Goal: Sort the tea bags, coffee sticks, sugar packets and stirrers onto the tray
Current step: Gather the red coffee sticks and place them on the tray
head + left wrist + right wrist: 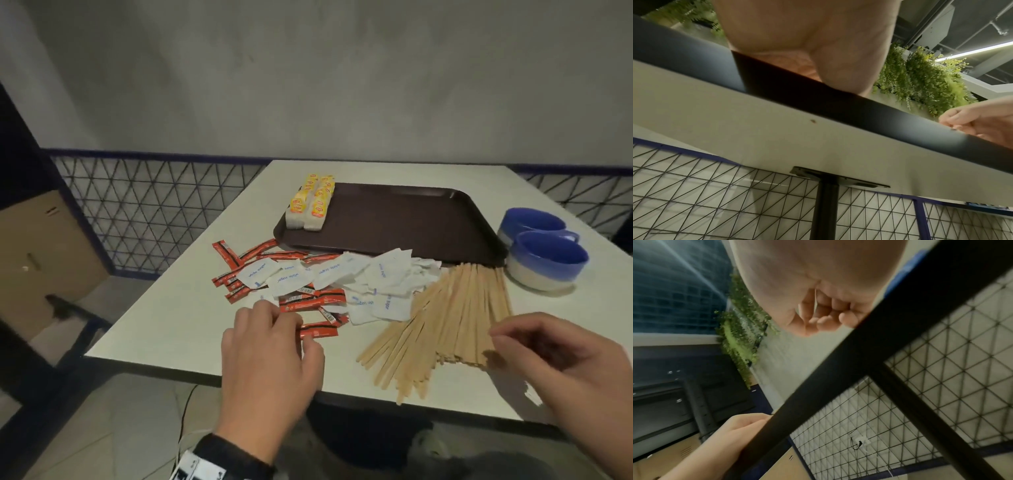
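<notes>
A brown tray [394,219] lies at the back of the white table [164,329], with two rows of yellow-tagged tea bags [313,202] at its left end. In front of it red coffee sticks [308,301], white sugar packets [387,274] and wooden stirrers [452,315] lie mixed. My left hand [305,334] pinches one red coffee stick [322,331] between thumb and fingers near the front edge. My right hand [503,339] hovers over the stirrers' near ends, fingers loosely curled, with nothing seen in it. Both wrist views look up from under the table edge [818,97].
Two blue bowls [548,260] stand right of the tray. A wire mesh fence [144,212] runs behind the table and a cardboard box [41,260] sits on the left. The table's black post [826,207] shows below.
</notes>
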A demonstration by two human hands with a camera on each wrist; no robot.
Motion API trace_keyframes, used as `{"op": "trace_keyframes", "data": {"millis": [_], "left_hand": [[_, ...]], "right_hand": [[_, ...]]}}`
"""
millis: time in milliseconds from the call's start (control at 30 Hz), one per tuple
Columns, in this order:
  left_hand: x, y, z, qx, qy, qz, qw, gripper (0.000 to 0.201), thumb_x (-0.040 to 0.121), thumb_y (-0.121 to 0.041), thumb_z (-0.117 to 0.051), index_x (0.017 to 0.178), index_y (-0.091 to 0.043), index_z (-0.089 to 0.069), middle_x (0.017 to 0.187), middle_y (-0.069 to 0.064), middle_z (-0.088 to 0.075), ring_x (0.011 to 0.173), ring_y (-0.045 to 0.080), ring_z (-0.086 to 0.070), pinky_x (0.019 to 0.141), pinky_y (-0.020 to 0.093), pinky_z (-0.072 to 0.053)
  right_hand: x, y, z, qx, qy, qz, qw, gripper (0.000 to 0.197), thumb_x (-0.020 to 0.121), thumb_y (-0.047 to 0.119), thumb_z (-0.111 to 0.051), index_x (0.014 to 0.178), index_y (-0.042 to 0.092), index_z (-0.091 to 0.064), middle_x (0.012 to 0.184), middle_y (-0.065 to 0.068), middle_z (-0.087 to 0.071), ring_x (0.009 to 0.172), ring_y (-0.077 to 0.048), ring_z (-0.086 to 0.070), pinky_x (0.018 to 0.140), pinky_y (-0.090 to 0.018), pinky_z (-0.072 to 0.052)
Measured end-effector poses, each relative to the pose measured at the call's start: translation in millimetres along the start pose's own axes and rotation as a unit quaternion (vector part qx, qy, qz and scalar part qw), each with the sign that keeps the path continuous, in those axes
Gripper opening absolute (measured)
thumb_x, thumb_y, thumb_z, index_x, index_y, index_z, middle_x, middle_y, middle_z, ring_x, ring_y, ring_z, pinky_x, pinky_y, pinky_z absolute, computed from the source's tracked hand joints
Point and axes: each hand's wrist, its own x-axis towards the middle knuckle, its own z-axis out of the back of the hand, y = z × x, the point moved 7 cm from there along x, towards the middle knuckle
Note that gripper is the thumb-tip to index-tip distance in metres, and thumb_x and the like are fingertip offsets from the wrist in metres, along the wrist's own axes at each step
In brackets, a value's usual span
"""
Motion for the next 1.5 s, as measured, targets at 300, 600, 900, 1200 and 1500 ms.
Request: {"op": "trace_keyframes", "data": {"millis": [300,600,900,1200,1500], "left_hand": [[24,-26,-5,-0.005,0.038,0.003,0.999,0.057,0.087,-0.051,-0.040,0.140,-0.030,-0.046,0.144,-0.011,-0.035,0.130,0.013,-0.025,0.110,0.037,-0.033],[20,-26,-6,-0.059,0.027,-0.031,0.997,0.065,0.077,-0.049,-0.044,0.140,-0.033,-0.049,0.145,-0.017,-0.038,0.134,0.007,-0.028,0.115,0.038,-0.033],[19,-26,-9,-0.037,0.015,-0.026,0.999,0.053,0.082,-0.047,-0.044,0.134,-0.038,-0.054,0.116,-0.017,-0.038,0.114,0.007,-0.033,0.101,0.032,-0.033],[23,-21,-11,0.019,0.048,0.012,0.999,0.071,0.085,-0.057,-0.030,0.154,-0.039,-0.035,0.155,-0.006,-0.030,0.143,0.019,-0.018,0.118,0.046,-0.022],[16,-15,-3,-0.037,-0.022,0.037,0.998,0.065,0.080,-0.048,-0.041,0.143,-0.034,-0.050,0.119,-0.010,-0.037,0.118,0.012,-0.031,0.105,0.037,-0.034]], "right_hand": [[6,-27,11,0.047,-0.083,-0.003,0.995,0.027,0.083,-0.014,-0.070,0.075,0.011,-0.074,0.054,-0.005,-0.059,0.050,-0.011,-0.051,0.049,-0.009,-0.041],[19,-43,10,0.263,-0.051,-0.140,0.953,0.013,0.090,-0.002,-0.064,0.080,0.004,-0.070,0.046,-0.005,-0.033,0.039,-0.013,-0.030,0.075,-0.043,-0.043],[17,-31,10,0.308,-0.037,-0.112,0.944,0.054,0.046,0.044,-0.088,0.081,0.006,-0.071,0.046,-0.003,-0.033,0.038,-0.012,-0.029,0.074,-0.042,-0.039],[12,-26,9,0.291,-0.048,-0.118,0.948,0.033,0.055,0.027,-0.079,0.078,0.005,-0.071,0.046,-0.006,-0.032,0.038,-0.012,-0.026,0.070,-0.034,-0.037],[12,-30,6,0.274,-0.041,-0.144,0.950,0.022,0.066,0.016,-0.079,0.081,0.002,-0.070,0.049,-0.011,-0.031,0.044,-0.017,-0.030,0.088,-0.055,-0.049]]}}
